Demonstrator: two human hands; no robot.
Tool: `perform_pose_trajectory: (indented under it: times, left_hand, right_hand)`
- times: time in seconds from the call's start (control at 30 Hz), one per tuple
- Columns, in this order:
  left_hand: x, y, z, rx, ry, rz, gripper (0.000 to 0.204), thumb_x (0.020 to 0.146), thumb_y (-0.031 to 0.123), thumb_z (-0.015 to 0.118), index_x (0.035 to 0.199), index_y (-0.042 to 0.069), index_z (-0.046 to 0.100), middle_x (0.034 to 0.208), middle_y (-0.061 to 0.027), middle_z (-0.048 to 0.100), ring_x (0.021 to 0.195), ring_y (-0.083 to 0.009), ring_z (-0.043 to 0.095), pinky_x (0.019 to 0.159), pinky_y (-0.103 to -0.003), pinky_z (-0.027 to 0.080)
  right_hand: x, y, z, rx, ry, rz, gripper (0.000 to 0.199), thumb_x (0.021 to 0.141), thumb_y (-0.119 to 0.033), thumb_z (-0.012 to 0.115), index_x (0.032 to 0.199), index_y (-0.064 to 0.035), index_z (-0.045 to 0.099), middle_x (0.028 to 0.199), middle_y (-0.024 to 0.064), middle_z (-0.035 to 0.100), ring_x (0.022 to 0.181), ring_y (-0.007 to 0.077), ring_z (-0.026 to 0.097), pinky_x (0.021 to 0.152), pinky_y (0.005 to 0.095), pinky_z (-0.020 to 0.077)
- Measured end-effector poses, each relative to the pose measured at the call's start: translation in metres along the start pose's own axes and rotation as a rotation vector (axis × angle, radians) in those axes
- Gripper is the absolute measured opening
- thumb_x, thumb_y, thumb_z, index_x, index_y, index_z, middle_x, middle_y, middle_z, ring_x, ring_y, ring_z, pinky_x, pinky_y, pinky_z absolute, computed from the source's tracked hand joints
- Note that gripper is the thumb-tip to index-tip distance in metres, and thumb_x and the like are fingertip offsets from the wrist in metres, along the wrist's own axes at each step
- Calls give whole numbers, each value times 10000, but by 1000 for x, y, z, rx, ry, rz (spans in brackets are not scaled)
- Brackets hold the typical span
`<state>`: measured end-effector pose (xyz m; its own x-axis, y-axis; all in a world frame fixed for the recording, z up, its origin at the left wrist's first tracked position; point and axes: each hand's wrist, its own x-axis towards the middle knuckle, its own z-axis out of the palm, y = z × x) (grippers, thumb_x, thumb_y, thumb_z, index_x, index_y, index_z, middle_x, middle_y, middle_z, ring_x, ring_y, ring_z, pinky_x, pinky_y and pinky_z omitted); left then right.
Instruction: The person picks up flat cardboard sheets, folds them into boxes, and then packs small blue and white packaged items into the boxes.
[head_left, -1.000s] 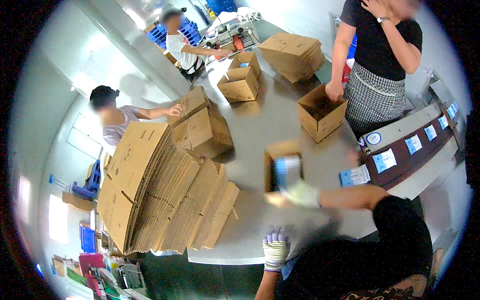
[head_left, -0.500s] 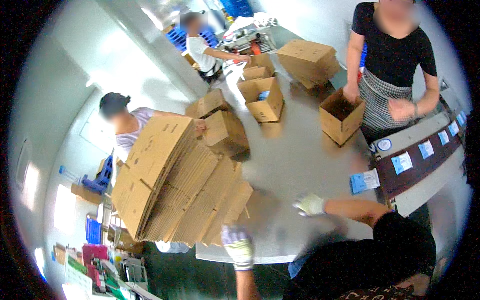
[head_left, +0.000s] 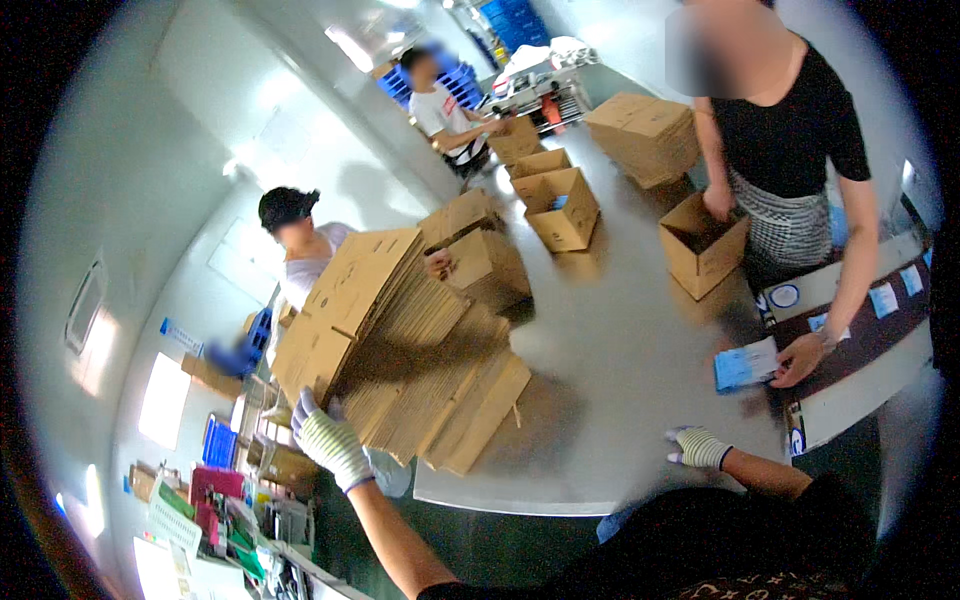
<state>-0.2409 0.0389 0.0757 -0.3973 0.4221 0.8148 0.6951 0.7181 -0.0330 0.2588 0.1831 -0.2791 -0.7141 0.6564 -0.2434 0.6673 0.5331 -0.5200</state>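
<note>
Left hand (head_left: 335, 446) touches flattened cartons (head_left: 347, 300) bearing small, unreadable print.

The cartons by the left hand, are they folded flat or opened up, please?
Folded flat: the cartons by the left hand show thin, closely layered edges.

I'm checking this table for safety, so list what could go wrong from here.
The stack is tilted and fanned out; a tug from the left hand at its edge might send sheets sliding.

Packs sit bunched at the end of the belt, with others spaced behind; they could pile up if the co-worker's hand doesn't clear them.
</note>
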Motion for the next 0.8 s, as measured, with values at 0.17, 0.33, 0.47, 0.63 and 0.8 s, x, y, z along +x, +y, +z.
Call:
perform_pose_trajectory:
  times: [0.17,0.33,0.47,0.63,0.8]
  left_hand:
    - [-15,-12,-21,-256,-27,97,306,704,109,618,1001,38,597,962,-148,580,938,-330,513,836,-445,406]
    - [-21,2,-17,-456,17,127,293,724,83,647,999,0,590,951,-151,547,919,-328,500,842,-426,412]
    - [-6,-25,29,-785,100,19,296,745,-23,588,1040,-11,569,1028,-157,527,965,-312,502,884,-393,421]
    - [7,-47,32,-797,16,-56,377,688,-56,571,1060,6,568,1027,-154,522,973,-308,504,893,-393,418]
    - [15,-4,-50,-225,343,398,279,673,50,621,951,43,595,858,-101,558,830,-248,521,792,-401,416]
  right_hand:
    - [-3,1,14,-48,-81,-3,558,786,-437,576,1194,-62,507,1139,210,548,1052,369,525,905,445,411]
    - [-10,-11,-8,-14,-159,-16,553,796,-449,565,1197,-72,508,1139,200,550,1040,374,528,895,448,414]
    - [-10,-10,-2,20,-76,-48,549,804,-453,559,1198,-75,506,1112,194,564,1023,369,537,882,454,419]
    - [-12,-21,-1,36,-48,-85,537,818,-449,547,1196,-70,504,1108,200,564,1025,370,536,889,452,417]
    - [-16,-24,-6,4,-102,-64,521,828,-441,540,1188,-66,512,1086,214,570,1017,381,534,885,439,423]
